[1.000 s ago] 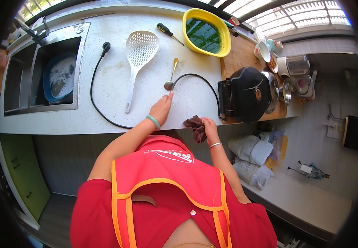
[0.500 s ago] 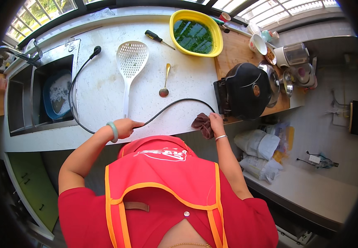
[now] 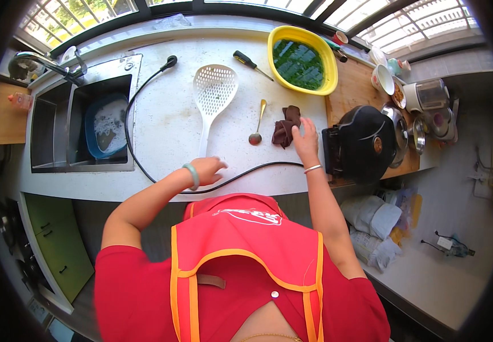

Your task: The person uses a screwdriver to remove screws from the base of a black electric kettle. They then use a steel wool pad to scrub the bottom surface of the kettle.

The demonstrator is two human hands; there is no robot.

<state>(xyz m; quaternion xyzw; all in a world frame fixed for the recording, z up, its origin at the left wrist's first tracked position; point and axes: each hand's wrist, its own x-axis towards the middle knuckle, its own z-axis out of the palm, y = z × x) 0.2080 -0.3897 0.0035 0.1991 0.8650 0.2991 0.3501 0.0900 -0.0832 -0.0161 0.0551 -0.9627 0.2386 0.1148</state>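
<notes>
My left hand (image 3: 206, 170) hovers over the white counter (image 3: 161, 131) near the black power cord (image 3: 261, 166), fingers loosely apart and holding nothing. My right hand (image 3: 306, 142) is open at the right edge of a brown cloth (image 3: 283, 126), fingertips beside or lightly touching it. Between my hands lies a gold-handled spoon (image 3: 255, 137). A white slotted skimmer (image 3: 214, 88) rests with its handle near my left hand. A black appliance (image 3: 357, 148) sits just right of my right hand.
A sink (image 3: 53, 128) holds a blue basin of sudsy water (image 3: 106, 128). A screwdriver (image 3: 246, 61) and yellow tub of greens in water (image 3: 330, 80) sit at the back. Bowls (image 3: 382, 78) and containers crowd the wooden board (image 3: 343, 74) at right. Bags (image 3: 372, 214) lie below.
The brown cloth moved from the front edge up beside the spoon, and my right hand let it go. My left hand released the cord, which had been drawn away from the spoon.
</notes>
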